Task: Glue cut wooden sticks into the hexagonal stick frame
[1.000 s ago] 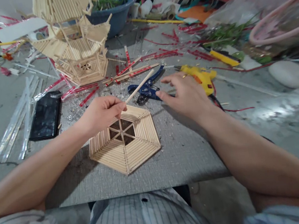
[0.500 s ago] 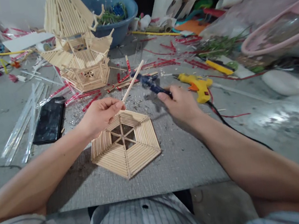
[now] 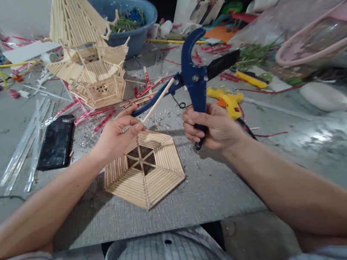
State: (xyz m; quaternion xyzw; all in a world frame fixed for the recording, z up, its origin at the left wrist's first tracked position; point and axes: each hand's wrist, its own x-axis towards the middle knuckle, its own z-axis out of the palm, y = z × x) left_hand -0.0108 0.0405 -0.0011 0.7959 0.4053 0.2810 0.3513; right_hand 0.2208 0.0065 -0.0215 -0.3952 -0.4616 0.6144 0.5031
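Observation:
My left hand point(image 3: 120, 133) pinches a thin wooden stick point(image 3: 158, 100), which points up and to the right. Its fingers are also at the end of one handle of a blue pipe cutter point(image 3: 198, 82). Wrapped round the cutter's other handle is my right hand point(image 3: 213, 126). The cutter's handles are spread wide, and its hooked jaw and dark blade stand apart. Below my left hand lies a hexagonal panel of sticks point(image 3: 164, 178) with a spoked opening in its middle. Part of its upper left edge is hidden by that hand.
Behind stands a tiered stick pagoda point(image 3: 87, 69), near a blue basin point(image 3: 142, 26) holding greenery. A black phone point(image 3: 55, 142) and clear plastic strips point(image 3: 27, 146) lie left. To the right are a yellow glue gun point(image 3: 229, 100) and a white oval object point(image 3: 325, 95).
The pipe cutter has been raised and opened, its handles now spread. My right hand has turned upright with one handle; my left hand's fingers now reach the other, still keeping the stick.

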